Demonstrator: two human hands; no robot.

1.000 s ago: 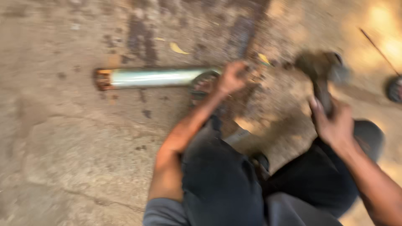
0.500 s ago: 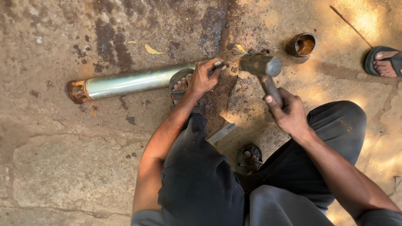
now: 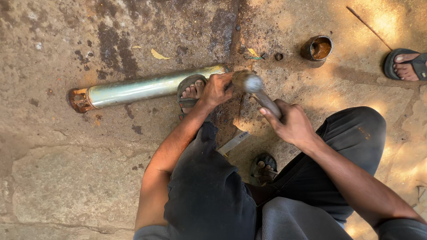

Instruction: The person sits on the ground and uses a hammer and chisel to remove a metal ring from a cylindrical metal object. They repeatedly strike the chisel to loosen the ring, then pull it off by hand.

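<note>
The person squatted on a stained concrete floor (image 3: 66, 178). A long metal pipe (image 3: 142, 89) lay flat on the floor, running left to right, with a rusty flange (image 3: 78, 100) at its far left end. The person's sandalled foot (image 3: 191, 91) was pressed against the pipe near its right end.

The left hand (image 3: 218, 88) was closed at the pipe's right end, fingers curled as if around something small; what it gripped could not be made out. The right hand (image 3: 291, 124) was wrapped tightly around the handle of a hammer (image 3: 258, 91). The hammer's round head sat just beside the left hand's knuckles, at the pipe's end.

The other foot (image 3: 263, 168), also in a sandal, rested on the floor between the knees. A flat metal strip (image 3: 234, 142) lay on the floor near the left knee.

Further up, a small rusty can (image 3: 316, 48) stood upright, holding brown liquid. A small ring (image 3: 279, 56) lay just left of the can. A yellow leaf (image 3: 159, 54) lay above the pipe. Another person's sandalled foot (image 3: 407, 64) showed at the right edge, well apart from the work.
</note>
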